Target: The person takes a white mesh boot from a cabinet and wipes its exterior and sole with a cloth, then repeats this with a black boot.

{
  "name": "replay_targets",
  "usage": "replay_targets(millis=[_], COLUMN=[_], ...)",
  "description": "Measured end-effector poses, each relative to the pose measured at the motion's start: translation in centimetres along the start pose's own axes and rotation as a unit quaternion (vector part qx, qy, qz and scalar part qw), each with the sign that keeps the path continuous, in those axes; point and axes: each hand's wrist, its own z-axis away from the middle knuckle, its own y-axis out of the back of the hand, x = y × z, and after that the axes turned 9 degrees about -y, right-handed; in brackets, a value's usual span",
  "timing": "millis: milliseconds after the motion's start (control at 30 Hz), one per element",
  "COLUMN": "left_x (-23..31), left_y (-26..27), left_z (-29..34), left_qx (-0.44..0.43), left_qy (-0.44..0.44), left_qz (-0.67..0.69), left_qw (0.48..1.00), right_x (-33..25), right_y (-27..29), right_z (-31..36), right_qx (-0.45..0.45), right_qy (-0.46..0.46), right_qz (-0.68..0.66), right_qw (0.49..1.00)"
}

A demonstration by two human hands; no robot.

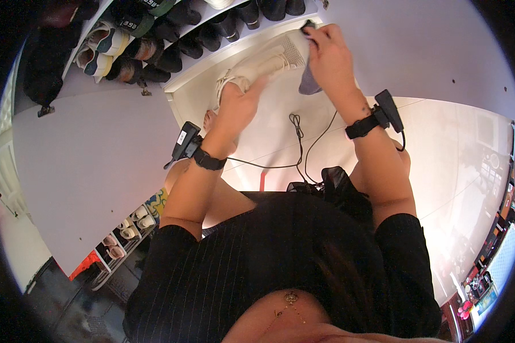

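A pair of cream lace-up shoes (254, 68), or one long one, lies at the base of the white cabinet, its laces loose. My left hand (237, 111) is over the near end of the footwear, its thumb stretched out and blurred. Whether its other fingers grip the shoe cannot be made out. Higher up on the right, my right hand (333, 60) is closed on a grey and black item (311, 81). Its grey, rounded end hangs below the fingers and a black part sticks out above them. My hand hides the rest, so its kind is unclear.
Open shelves (189, 66) with dark shoes and white-yellow sneakers (105, 50) rise at the upper left. White cabinet doors (86, 171) stand open on both sides. A black cable (298, 140) runs between my wrist straps. Another shoe rack (129, 231) stands lower left.
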Motion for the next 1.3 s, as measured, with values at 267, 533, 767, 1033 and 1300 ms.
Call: replay_targets(millis=[267,533,767,1033,1300], left_x=[-1.0,-0.2,-1.0,-0.4,-3.3], left_y=[-0.5,-0.7,0.0,1.5,-0.2], left_z=[-0.1,0.2,-0.6,-1.0,-0.7], left_qx=[-0.017,0.031,0.048,-0.047,-0.214], left_qy=[-0.139,-0.101,-0.058,-0.128,-0.205], left_qz=[-0.077,-0.043,0.003,-0.105,-0.413], left_qw=[0.987,0.993,0.997,0.985,0.861], right_x=[-1.5,0.5,1.2,1.8,-4.3], right_y=[-1.4,0.6,0.6,2.8,0.7], right_z=[1.6,-0.1,-0.3,-1.2,0.3], right_qx=[-0.067,-0.038,-0.018,-0.100,-0.375], right_qy=[0.014,-0.091,-0.042,-0.131,-0.100], right_qz=[-0.035,0.127,0.003,0.020,-0.098], right_qw=[0.997,0.987,0.999,0.986,0.916])
